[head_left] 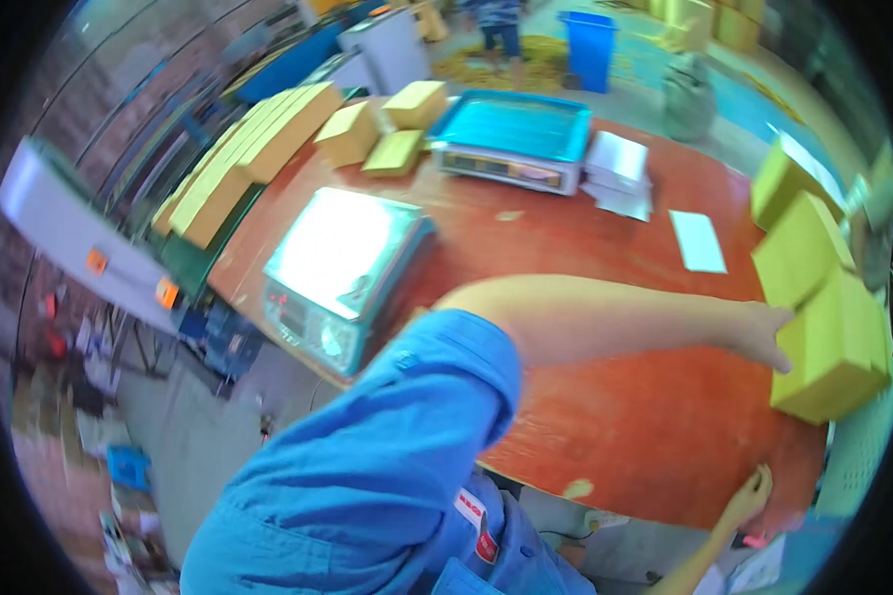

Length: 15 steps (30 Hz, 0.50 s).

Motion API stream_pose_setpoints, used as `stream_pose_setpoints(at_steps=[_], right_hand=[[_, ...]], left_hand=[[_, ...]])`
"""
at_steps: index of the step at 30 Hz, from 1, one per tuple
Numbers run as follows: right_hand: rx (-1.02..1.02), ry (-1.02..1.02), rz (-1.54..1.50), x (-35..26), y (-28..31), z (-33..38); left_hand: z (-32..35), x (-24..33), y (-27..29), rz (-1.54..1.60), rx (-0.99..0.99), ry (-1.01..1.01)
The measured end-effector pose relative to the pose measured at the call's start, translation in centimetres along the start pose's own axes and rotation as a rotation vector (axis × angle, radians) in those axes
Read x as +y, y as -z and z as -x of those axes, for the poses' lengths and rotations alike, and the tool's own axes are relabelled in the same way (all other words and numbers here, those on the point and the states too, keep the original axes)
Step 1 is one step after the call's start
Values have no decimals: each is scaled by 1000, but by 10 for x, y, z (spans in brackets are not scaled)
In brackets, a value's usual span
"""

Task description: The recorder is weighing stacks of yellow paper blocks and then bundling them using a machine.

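My left arm, in a rolled blue sleeve, stretches across the red tabletop to the right. My left hand is at the left face of a yellow box, thumb and fingers spread apart; blur hides whether they press on it. More yellow boxes stand against and behind that one along the table's right side. Lower right, my right hand lies at the near table edge with loosely bent fingers and nothing visible in it.
A lit scale stands left, a blue-topped scale at the back. White papers and a single white sheet lie right of it. Yellow boxes line the far left. A blue bin and another person are beyond.
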State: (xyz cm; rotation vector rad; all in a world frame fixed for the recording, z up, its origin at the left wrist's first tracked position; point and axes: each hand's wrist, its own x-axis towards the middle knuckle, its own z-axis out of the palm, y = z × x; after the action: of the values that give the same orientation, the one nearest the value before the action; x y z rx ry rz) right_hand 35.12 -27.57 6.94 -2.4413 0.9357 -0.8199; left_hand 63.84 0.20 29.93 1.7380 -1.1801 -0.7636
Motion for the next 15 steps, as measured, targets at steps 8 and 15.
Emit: stream_pose_setpoints(at_steps=[8, 15], right_hand=[[-209, 234, -776, -392, -45, 138], [-1803, 509, -1179, -736, -126, 448]], left_hand=[[467, -129, 224, 216, 562, 511], [836, -248, 333, 299, 1312, 628]])
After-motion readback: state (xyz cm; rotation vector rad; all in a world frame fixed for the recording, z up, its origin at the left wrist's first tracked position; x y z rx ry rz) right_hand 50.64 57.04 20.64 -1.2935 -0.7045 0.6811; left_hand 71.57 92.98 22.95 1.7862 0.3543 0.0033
